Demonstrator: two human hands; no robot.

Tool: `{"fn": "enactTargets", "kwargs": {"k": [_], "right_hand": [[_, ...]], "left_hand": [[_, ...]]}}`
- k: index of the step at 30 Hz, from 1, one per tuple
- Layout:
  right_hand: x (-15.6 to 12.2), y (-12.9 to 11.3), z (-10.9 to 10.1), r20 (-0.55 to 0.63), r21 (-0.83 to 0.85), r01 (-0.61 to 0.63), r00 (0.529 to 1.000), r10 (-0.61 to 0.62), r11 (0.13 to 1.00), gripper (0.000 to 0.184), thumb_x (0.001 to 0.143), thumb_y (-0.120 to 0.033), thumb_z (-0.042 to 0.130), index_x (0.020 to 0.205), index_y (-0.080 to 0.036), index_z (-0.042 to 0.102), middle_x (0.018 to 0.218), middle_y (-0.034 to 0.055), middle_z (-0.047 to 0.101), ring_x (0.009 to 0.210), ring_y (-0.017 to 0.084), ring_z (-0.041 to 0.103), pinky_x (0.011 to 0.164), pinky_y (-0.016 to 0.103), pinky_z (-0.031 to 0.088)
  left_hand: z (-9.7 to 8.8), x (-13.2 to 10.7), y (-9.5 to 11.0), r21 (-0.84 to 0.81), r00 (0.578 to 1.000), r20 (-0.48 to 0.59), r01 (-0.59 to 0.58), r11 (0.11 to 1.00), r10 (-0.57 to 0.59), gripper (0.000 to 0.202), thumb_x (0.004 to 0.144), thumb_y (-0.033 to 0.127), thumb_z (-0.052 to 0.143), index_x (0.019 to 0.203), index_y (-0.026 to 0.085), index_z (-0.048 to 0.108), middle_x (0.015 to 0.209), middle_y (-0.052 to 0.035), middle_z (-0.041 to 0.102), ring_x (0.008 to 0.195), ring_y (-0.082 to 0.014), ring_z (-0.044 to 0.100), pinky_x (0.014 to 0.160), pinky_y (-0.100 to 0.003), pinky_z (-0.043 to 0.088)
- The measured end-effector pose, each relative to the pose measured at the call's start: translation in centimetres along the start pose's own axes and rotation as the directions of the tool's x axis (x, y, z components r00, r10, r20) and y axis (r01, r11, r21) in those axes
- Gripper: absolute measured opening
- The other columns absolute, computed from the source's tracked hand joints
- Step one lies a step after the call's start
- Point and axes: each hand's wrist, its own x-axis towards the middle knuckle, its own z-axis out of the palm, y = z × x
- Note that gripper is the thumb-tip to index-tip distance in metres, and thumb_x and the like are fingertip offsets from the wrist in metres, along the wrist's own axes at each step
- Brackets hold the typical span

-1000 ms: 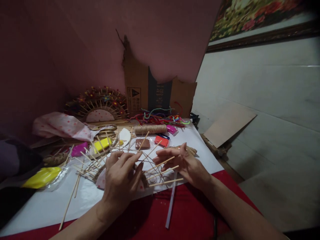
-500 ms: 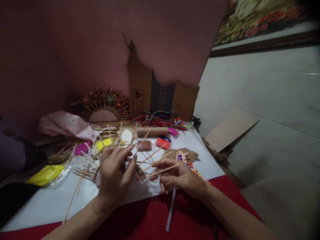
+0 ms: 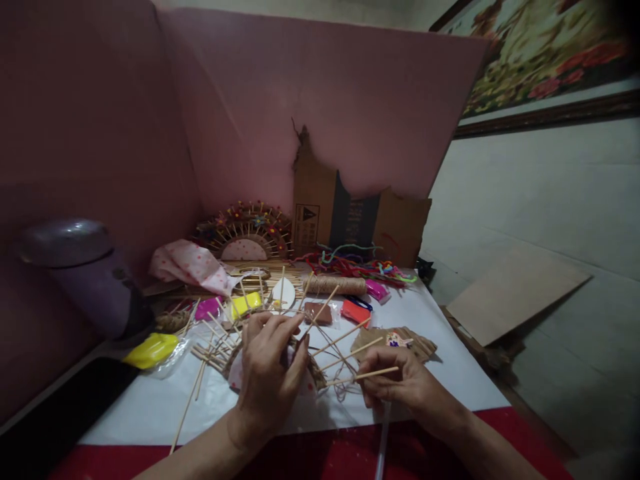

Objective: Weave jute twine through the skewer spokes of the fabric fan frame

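Note:
A half-woven fan of thin wooden sticks (image 3: 345, 337) radiating from a polka-dot centre lies on white paper (image 3: 440, 373). My left hand (image 3: 273, 373) presses on the centre, fingers curved over the sticks and the woven twine. My right hand (image 3: 400, 387) is closed in a pinch beside the rightmost sticks, apparently on a thin twine strand that I cannot make out clearly. A spool of jute twine (image 3: 335, 285) lies just beyond the work.
A finished stick fan (image 3: 245, 230) leans on the pink backboard beside a cardboard box (image 3: 350, 217). Coloured pipe cleaners (image 3: 365, 267), clay packs in yellow (image 3: 150, 350), magenta and orange (image 3: 355, 311), dotted cloth (image 3: 187, 263), a purple lamp (image 3: 85, 267) and a cardboard sheet (image 3: 515, 290).
The view has tilted up and swung left, so everything sits further right. My right hand drew back toward me and closed into a pinch; my left hand stayed on the centre.

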Motion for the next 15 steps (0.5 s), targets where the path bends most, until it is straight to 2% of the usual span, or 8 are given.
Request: {"fn": "enactTargets", "kwargs": {"k": [10, 15], "right_hand": [[-0.32, -0.77, 0.32, -0.007, 0.016, -0.077, 0.997, 0.078, 0.997, 0.025, 0.065, -0.031, 0.077, 0.071, -0.013, 0.061, 0.057, 0.0008, 0.063, 0.049, 0.009, 0.055, 0.051, 0.021, 0.043], [-0.12, -0.57, 0.14, 0.007, 0.019, -0.127, 0.992, 0.127, 0.992, 0.028, 0.063, -0.034, 0.078, 0.069, -0.013, 0.060, 0.054, 0.0000, 0.062, 0.048, 0.008, 0.055, 0.048, 0.018, 0.041]], "left_hand": [[0.08, -0.16, -0.14, 0.009, 1.000, -0.003, -0.022, 1.000, 0.022, 0.030, 0.080, 0.013, 0.054, 0.109, 0.021, 0.056, 0.086, -0.0049, 0.062, 0.084, -0.0217, 0.051, 0.078, -0.042, 0.040], [0.11, -0.24, -0.08, 0.021, 0.999, 0.003, -0.033, 0.999, 0.033, 0.029, 0.079, 0.013, 0.055, 0.107, 0.020, 0.056, 0.087, -0.0051, 0.062, 0.085, -0.0222, 0.050, 0.079, -0.042, 0.040]]}}
